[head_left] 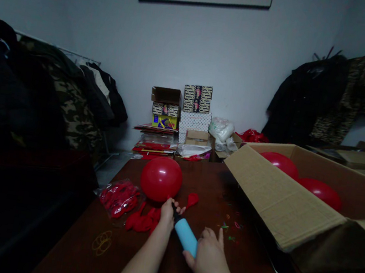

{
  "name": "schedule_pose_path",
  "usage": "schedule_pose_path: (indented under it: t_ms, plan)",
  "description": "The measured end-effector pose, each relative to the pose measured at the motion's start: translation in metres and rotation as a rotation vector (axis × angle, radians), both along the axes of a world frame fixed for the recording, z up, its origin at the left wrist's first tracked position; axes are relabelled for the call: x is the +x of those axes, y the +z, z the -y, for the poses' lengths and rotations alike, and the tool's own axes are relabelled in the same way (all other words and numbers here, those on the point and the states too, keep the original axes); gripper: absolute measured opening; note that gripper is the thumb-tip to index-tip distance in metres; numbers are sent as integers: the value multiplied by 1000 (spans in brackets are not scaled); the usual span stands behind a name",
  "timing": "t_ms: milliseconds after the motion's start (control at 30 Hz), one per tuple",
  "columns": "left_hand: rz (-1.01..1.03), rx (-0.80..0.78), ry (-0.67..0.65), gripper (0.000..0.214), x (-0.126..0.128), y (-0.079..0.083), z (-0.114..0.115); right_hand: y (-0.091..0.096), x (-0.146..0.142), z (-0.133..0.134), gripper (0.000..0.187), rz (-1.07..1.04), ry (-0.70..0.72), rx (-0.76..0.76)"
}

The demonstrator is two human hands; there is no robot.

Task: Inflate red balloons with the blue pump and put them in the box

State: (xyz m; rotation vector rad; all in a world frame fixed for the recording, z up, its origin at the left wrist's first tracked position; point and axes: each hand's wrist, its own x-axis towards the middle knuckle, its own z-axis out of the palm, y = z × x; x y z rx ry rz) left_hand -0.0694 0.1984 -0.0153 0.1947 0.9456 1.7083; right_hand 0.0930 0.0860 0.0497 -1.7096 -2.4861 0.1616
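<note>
The round red rubber balloon (161, 178) rests inflated on the dark wooden surface (208, 191), at eleven o'clock from the light-blue plastic hand pump (185, 236). The left hand (168, 210) pinches its neck at the nozzle, and the right hand (208, 253) grasps the pump's rear. Pumping seems to be in hand, and another stroke needs that pinch kept tight. The nozzle joint is hidden.

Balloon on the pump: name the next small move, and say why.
Probably pinch the neck and slip it off the nozzle: the red balloon already looks full, the left hand grips its neck, the right hand holds the blue pump.
</note>
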Motion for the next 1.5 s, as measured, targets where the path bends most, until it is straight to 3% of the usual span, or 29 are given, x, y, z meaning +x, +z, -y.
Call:
schedule_pose_path:
  t_ms: [133, 333, 467, 633, 833, 1133, 1500]
  plan:
    - [15, -10, 29, 17, -11, 0, -4, 7, 18, 18, 53, 27, 34, -18]
    - [54, -42, 33, 18, -24, -3, -6, 3, 61, 39, 51, 24, 105, -124]
    - [68, -35, 29, 18, -21, -2, -7, 10, 68, 42, 50, 9, 83, -117]
    - [110, -23, 52, 21, -19, 0, -4, 21, 62, 40, 45, -29, 60, -100]
    - [152, -4, 59, 22, -18, 3, 3, 20, 55, 38, 44, -74, 67, -79]
    - [159, 10, 24, 22, -12, 6, 6, 32, 28, 29, 44, -54, 25, -55]
    - [178, -26, -25, 20, -5, -9, 11, 5, -7, -6, 48, -48, 16, 23]
